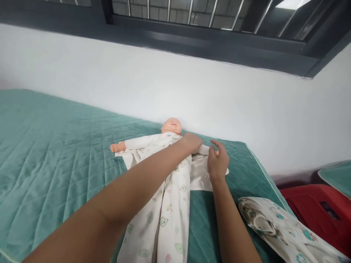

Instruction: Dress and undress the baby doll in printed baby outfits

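A baby doll (172, 126) lies on its back on a green quilted bed cover, head by the wall. It wears white long sleeves, and a white garment with green and pink animal prints (164, 215) covers its body and runs toward me. Across the doll's chest reaches my left arm; my left hand (193, 142) is closed around the white sleeve (203, 149) at the doll's upper arm, its fingertips partly hidden. Beside the doll's hand at the sleeve's end is my right hand (218, 160), thumb and fingers apart. White cloth (200, 173) lies spread beneath that arm.
A folded printed cloth (274, 223) lies at the bed's right edge. Beyond it stands a red object (315, 204), perhaps a chair or case. A white wall (137, 80) rises behind the bed cover (68, 157), under a dark-framed barred window (192, 40).
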Tool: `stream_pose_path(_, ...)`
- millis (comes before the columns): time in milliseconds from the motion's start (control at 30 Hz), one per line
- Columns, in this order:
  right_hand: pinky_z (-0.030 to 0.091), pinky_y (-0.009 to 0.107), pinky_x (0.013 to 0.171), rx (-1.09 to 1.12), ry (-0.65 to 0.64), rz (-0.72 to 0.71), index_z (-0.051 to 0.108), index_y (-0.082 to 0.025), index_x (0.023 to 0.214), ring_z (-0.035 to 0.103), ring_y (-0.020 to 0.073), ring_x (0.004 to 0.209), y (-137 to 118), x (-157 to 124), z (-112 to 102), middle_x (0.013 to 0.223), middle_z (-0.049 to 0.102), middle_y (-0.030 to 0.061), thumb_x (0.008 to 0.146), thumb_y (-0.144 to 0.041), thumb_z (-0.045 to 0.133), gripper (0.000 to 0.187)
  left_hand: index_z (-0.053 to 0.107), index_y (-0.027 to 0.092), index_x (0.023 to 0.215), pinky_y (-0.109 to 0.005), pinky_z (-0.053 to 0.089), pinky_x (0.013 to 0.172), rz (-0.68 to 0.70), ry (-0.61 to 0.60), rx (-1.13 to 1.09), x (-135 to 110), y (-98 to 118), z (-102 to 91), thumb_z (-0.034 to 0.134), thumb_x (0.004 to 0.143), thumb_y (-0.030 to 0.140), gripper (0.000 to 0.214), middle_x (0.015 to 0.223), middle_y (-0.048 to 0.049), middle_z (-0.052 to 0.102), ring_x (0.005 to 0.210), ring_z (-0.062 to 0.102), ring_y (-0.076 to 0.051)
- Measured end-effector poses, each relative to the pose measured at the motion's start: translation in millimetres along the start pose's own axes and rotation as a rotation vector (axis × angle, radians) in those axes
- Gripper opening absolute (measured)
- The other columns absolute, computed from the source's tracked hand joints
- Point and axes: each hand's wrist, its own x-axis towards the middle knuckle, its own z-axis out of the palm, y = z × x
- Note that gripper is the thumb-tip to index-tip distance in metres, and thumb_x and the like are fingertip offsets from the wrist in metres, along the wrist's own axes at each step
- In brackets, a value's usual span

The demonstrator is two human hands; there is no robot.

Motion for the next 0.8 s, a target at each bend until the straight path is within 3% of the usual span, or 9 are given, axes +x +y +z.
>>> stream_pose_path(133, 0.041, 0.044, 0.113, 0.108, -0.304, -0.043, 0.063, -0.021, 0.125, 0.056, 0.0246, 0.128, -21, -18, 16, 0.134, 0.063, 0.0099, 0.094, -0.041, 0.053, 0.038, 0.072, 0.018, 0.105, -0.035, 0.051, 0.074, -0.07, 0.082, -0.099, -44, -31, -2.1, 0.054, 0.086, 0.017, 0.026, 0.107, -0.0129, 0.075, 0.091, 0.07, -0.027)
stream_pose_path(200, 0.037, 0.043, 0.117, 0.199, -0.438, -0.021, 0.06, -0.024, 0.131, 0.052, 0.0235, 0.133, -30, -27, 24, 0.14, 0.06, 0.0076, 0.095, -0.044, 0.056, 0.042, 0.073, 0.02, 0.098, -0.034, 0.049, 0.074, -0.125, 0.292, -0.305, -72, -54, 6.8, 0.044, 0.093, 0.019, 0.03, 0.099, -0.0096, 0.075, 0.087, 0.069, -0.024)
stream_pose_path(267, 0.034, 0.041, 0.12, 0.284, -0.541, 0.02, 0.056, -0.028, 0.137, 0.046, 0.0219, 0.139, -37, -34, 29, 0.147, 0.055, 0.0044, 0.095, -0.047, 0.056, 0.046, 0.072, 0.022, 0.102, -0.034, 0.049, 0.08, -0.141, 0.487, -0.513, -96, -73, 22.3, 0.042, 0.096, 0.027, 0.032, 0.104, -0.008, 0.075, 0.091, 0.067, -0.023)
stream_pose_path(333, 0.03, 0.039, 0.123, 0.33, -0.613, 0.076, 0.051, -0.032, 0.142, 0.04, 0.0203, 0.145, -43, -38, 32, 0.154, 0.048, 0.0008, 0.095, -0.05, 0.056, 0.051, 0.07, 0.023, 0.11, -0.036, 0.049, 0.088, -0.176, 0.6, -0.676, -110, -85, 39.5, 0.045, 0.096, 0.039, 0.033, 0.114, -0.0078, 0.072, 0.099, 0.066, -0.024)
stream_pose_path(433, 0.023, 0.039, 0.126, 0.309, -0.678, 0.146, 0.044, -0.034, 0.147, 0.03, 0.0194, 0.15, -49, -39, 31, 0.161, 0.037, -0.0025, 0.093, -0.054, 0.058, 0.059, 0.066, 0.023, 0.117, -0.037, 0.048, 0.095, -0.237, 0.645, -0.792, -113, -89, 57.7, 0.053, 0.093, 0.048, 0.037, 0.123, -0.0082, 0.067, 0.112, 0.061, -0.025)
stream_pose_path(567, 0.02, 0.043, 0.127, 0.261, -0.742, 0.179, 0.037, -0.032, 0.151, 0.024, 0.0224, 0.153, -53, -34, 30, 0.164, 0.03, -0.0003, 0.086, -0.057, 0.066, 0.075, 0.067, 0.019, 0.107, -0.041, 0.046, 0.097, -0.263, 0.673, -0.667, -103, -84, 63.5, 0.057, 0.091, 0.045, 0.032, 0.12, -0.0094, 0.064, 0.117, 0.054, -0.029)
stream_pose_path(800, 0.03, 0.049, 0.122, 0.162, -0.816, 0.166, 0.037, -0.03, 0.15, 0.033, 0.0294, 0.147, -71, -25, 34, 0.16, 0.035, 0.0059, 0.073, -0.052, 0.079, 0.09, 0.06, 0.019, 0.092, -0.043, 0.044, 0.088, -0.269, 0.726, -0.415, -106, -76, 62.8, 0.047, 0.098, 0.042, 0.027, 0.1, -0.0098, 0.066, 0.103, 0.056, -0.029)
